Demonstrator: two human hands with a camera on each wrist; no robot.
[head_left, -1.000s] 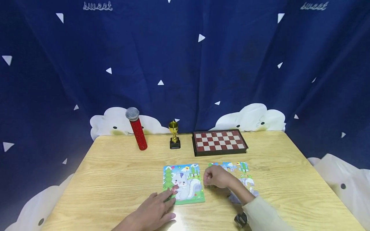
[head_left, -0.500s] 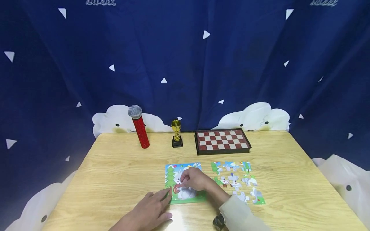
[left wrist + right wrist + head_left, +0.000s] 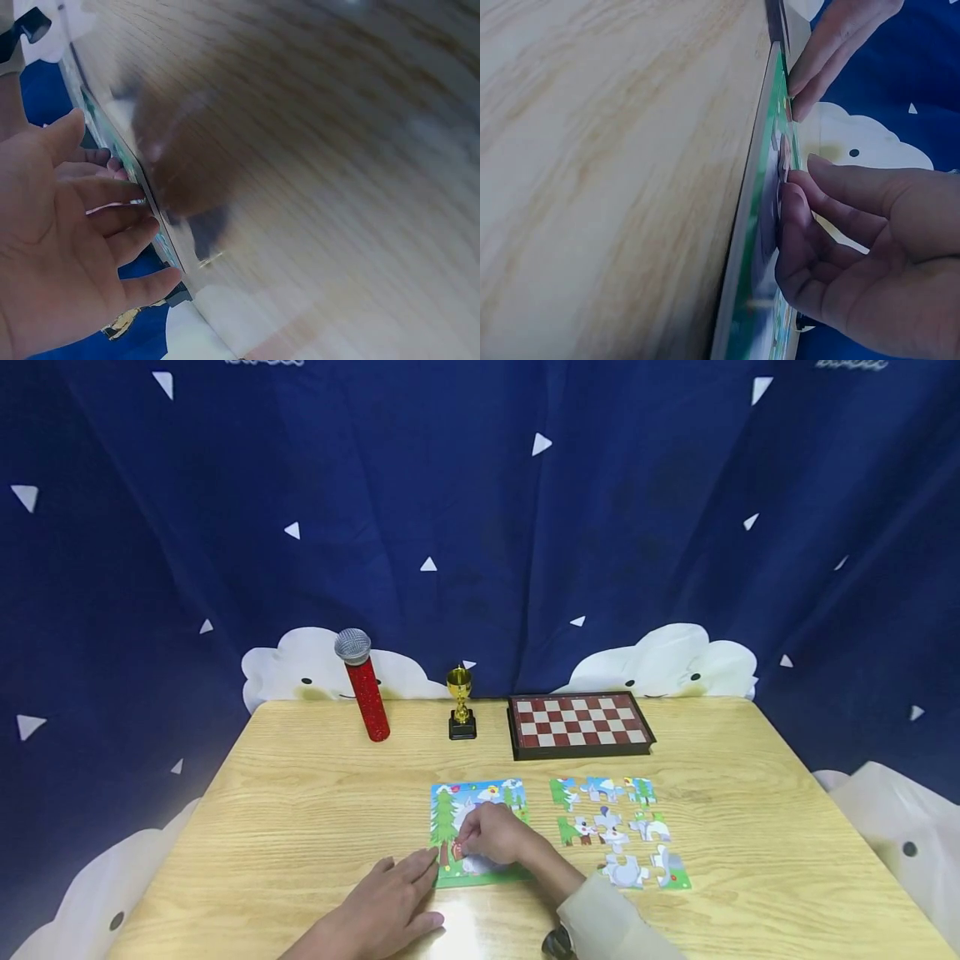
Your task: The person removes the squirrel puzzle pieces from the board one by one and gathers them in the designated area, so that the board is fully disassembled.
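Note:
A square puzzle board (image 3: 480, 881) with a squirrel-and-forest picture lies on the table, partly hidden by my right hand (image 3: 495, 835). That hand pinches a small puzzle piece (image 3: 784, 156) low over the board's left half, its fingertips close to the surface. My left hand (image 3: 390, 902) lies at the board's lower left corner, fingers extended and touching its edge. To the right of the board, loose puzzle pieces (image 3: 621, 870) are laid in rough rows, some joined. The left wrist view shows the left hand (image 3: 82, 232) with fingertips against the board's edge.
Along the back of the wooden table (image 3: 315, 793) stand a red microphone (image 3: 367, 697), a small gold trophy cup (image 3: 461, 702) and a black-framed checkered game board (image 3: 581, 722). A dark blue curtain (image 3: 420, 485) with white clouds hangs behind.
My right hand has moved left from beside the loose pieces to over the puzzle board, then slightly lower left. The left hand stays by the board's corner. The head view has shifted slightly.

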